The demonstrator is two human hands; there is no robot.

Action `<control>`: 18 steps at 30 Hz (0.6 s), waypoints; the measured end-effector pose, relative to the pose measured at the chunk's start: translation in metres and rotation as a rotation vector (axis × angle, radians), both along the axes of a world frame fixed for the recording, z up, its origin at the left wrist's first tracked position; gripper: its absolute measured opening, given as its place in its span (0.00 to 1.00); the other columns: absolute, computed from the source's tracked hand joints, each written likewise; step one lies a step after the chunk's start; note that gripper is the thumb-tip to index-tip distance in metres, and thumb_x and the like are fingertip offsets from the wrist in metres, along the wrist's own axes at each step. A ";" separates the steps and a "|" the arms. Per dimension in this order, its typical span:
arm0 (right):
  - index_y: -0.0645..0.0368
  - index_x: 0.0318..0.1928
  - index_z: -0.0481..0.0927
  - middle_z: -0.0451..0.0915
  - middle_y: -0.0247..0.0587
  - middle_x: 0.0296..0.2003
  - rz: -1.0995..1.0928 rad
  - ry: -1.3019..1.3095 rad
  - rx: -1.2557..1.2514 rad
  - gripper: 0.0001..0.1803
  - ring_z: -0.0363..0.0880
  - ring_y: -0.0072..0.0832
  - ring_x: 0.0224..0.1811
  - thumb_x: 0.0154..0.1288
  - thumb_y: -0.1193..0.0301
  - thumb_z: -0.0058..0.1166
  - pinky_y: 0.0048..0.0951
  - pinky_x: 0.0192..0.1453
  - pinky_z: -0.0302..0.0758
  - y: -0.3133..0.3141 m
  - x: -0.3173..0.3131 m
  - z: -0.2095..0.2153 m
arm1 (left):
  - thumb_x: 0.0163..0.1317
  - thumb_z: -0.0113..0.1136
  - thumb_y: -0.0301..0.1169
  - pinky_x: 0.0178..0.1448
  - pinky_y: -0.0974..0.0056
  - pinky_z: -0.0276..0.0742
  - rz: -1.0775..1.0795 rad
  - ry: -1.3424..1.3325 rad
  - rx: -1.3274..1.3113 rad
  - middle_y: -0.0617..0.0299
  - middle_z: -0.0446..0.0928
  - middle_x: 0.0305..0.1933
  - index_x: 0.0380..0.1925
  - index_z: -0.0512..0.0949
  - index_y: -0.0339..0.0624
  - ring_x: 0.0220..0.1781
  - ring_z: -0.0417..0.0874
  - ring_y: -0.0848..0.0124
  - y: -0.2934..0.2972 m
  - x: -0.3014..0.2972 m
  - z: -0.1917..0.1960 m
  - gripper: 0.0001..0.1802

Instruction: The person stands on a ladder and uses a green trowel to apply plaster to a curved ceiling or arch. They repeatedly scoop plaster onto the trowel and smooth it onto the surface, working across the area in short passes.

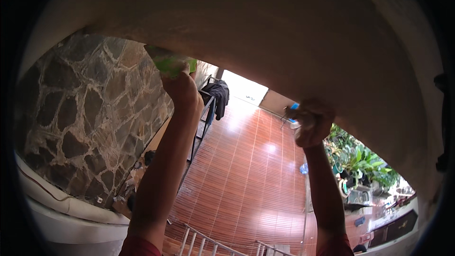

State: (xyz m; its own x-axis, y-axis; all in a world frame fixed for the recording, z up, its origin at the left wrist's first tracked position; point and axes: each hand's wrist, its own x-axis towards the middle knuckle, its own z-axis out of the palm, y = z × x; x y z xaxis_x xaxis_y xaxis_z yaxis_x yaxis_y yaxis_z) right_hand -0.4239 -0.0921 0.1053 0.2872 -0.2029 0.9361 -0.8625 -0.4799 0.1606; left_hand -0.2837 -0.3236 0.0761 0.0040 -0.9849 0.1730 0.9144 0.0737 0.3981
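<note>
Both my arms reach up to a curved, plastered beige surface (265, 33) overhead. My left hand (179, 87) presses a green pad or sponge (168, 61) against the lower edge of that surface. My right hand (313, 123) is closed around a small object with a blue part and thin metal pieces (290, 112), held against the same edge further right. What exactly that object is stays unclear.
A rough stone-clad wall (90, 114) stands at the left. Far below lies a glossy red-brown tiled floor (246, 170). A dark cloth hangs on a metal rack (215, 95). Potted green plants (360, 161) stand at the right. White ladder or railing bars (204, 242) show beneath me.
</note>
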 end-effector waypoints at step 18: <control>0.61 0.45 0.58 0.73 0.45 0.25 -0.164 -1.390 0.057 0.17 0.68 0.19 0.16 0.71 0.59 0.42 0.18 0.14 0.62 0.251 0.164 -0.242 | 0.63 0.55 0.23 0.62 0.56 0.72 -0.021 -0.492 0.053 0.48 0.67 0.58 0.62 0.59 0.35 0.59 0.73 0.59 0.211 0.001 -0.093 0.28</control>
State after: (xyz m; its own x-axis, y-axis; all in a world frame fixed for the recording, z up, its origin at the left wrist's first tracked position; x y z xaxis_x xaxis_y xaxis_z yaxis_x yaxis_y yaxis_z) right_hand -0.2596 0.1592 -0.1363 -0.8868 -0.1905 0.4210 -0.3440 -0.3360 -0.8768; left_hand -0.2826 -0.1124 -0.0172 -0.0853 -0.9914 0.0994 0.6184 0.0256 0.7854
